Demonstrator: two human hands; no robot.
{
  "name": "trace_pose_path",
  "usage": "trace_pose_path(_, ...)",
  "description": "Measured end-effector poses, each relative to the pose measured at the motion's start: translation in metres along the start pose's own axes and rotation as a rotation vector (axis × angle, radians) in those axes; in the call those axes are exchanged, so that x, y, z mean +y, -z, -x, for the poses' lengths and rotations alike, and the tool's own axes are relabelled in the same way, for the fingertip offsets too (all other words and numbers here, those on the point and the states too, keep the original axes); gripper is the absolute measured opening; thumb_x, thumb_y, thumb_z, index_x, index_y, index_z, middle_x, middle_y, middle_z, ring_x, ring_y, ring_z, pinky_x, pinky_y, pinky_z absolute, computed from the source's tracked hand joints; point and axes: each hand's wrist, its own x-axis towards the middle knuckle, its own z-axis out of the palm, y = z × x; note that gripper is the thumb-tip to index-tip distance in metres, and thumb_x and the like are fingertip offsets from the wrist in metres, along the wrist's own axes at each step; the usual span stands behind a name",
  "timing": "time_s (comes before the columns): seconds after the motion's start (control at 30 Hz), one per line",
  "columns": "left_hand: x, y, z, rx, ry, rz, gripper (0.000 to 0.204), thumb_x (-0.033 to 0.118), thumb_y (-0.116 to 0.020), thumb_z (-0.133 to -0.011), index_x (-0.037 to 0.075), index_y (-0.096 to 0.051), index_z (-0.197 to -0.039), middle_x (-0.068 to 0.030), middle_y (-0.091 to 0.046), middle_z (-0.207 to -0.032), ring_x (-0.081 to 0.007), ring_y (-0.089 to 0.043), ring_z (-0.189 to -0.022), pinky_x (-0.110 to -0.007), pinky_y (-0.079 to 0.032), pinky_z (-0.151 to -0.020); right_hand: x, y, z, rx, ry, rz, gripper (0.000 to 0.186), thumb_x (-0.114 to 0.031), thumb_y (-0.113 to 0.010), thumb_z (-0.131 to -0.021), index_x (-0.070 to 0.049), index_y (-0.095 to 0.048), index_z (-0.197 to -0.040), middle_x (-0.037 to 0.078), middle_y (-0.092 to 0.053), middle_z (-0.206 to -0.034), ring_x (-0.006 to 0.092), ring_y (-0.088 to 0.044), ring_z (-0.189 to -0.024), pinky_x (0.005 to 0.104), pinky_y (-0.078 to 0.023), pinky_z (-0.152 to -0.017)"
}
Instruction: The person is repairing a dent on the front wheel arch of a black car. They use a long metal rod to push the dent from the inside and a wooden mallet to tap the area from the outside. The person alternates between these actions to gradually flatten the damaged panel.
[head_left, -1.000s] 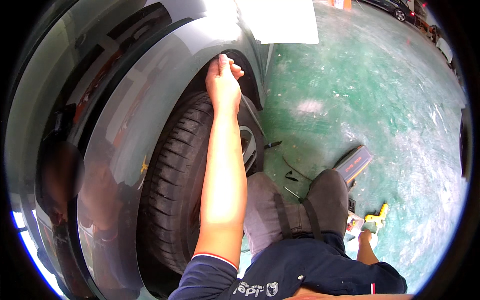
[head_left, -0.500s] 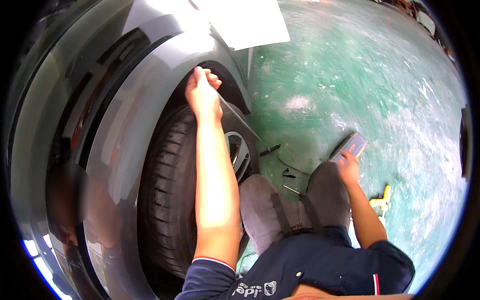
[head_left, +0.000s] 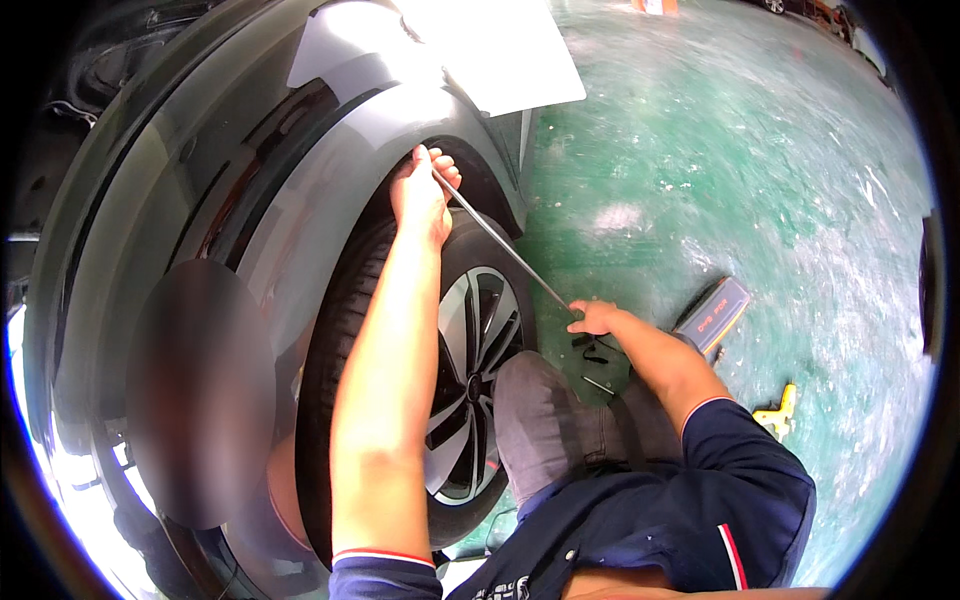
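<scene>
A long thin metal rod runs diagonally from the top of the wheel arch down to the right. My left hand grips its upper part, up at the rim of the dark car fender. At the rod's lower end is my right hand, fingers curled on it. Below my left arm is the tyre with a two-tone alloy wheel. A bright white rectangular board stands over the fender; where it is supported I cannot tell.
On the green floor lie a grey-orange case, a yellow tool, a small screwdriver-like tool and dark cords. My bent knees are beside the wheel. Another car stands far back.
My right hand has risen from the lower right and now holds the rod's lower end. My left hand stays at the arch on the rod, and more of the wheel shows.
</scene>
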Motion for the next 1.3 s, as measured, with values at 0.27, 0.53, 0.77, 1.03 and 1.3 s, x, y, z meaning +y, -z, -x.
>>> trace_pose_path(0.27, 0.02, 0.01, -0.005, -0.076, 0.068, -0.165, 0.035, 0.033, -0.05, -0.108, 0.0, -0.061, -0.108, -0.0127, -0.07, -0.093, -0.0232, -0.07, -0.081, -0.039, -0.059, -0.08, 0.017, -0.05, -0.023, 0.258, 0.225, -0.406, 0.06, -0.049, -0.069, -0.091, -0.011, -0.057, -0.136, 0.021, -0.065, -0.129, 0.0387, -0.062, -0.12, 0.0425, -0.048, -0.1)
trace_pose_path(0.53, 0.025, 0.012, -0.006, -0.15, 0.085, -0.297, 0.036, 0.03, -0.047, -0.109, -0.004, -0.058, -0.115, -0.0197, -0.07, -0.106, -0.0285, -0.071, -0.096, -0.041, -0.057, -0.091, -0.034, -0.055, -0.05, 0.175, 0.218, -0.406, 0.04, -0.041, -0.062, -0.097, -0.009, -0.066, -0.121, 0.022, -0.069, -0.109, 0.0398, -0.066, -0.103, 0.0454, -0.051, -0.087)
trace_pose_path(0.77, 0.024, -0.004, -0.002, -0.15, 0.13, -0.448, 0.037, 0.029, -0.041, -0.11, -0.005, -0.052, -0.122, -0.0231, -0.069, -0.111, -0.0315, -0.071, -0.102, -0.045, -0.056, -0.094, 0.013, -0.012, -0.005, 0.468, 0.192, -0.415, 0.029, -0.039, -0.064, -0.096, -0.014, -0.07, -0.109, 0.017, -0.069, -0.096, 0.0392, -0.065, -0.09, 0.0448, -0.052, -0.08)
trace_pose_path(1.03, 0.018, -0.01, -0.008, -0.215, 0.176, -0.333, 0.033, 0.025, -0.042, -0.109, -0.005, -0.052, -0.116, -0.0248, -0.069, -0.109, -0.0347, -0.071, -0.103, -0.046, -0.059, -0.091, 0.069, 0.084, 0.061, 0.99, 0.082, -0.097, 0.03, -0.039, -0.07, -0.09, -0.012, -0.075, -0.103, 0.009, -0.073, -0.096, 0.0328, -0.067, -0.091, 0.0432, -0.053, -0.08)
trace_pose_path(1.3, 0.029, -0.015, 0.0, -0.274, 0.197, -0.352, 0.031, 0.018, -0.036, -0.109, -0.007, -0.053, -0.114, -0.0255, -0.069, -0.105, -0.0361, -0.071, -0.102, -0.044, -0.061, -0.088, 0.071, 0.148, 0.131, 0.858, 0.136, 0.136, 0.025, -0.037, -0.071, -0.088, -0.013, -0.073, -0.094, 0.006, -0.072, -0.092, 0.0276, -0.065, -0.093, 0.0409, -0.045, -0.086)
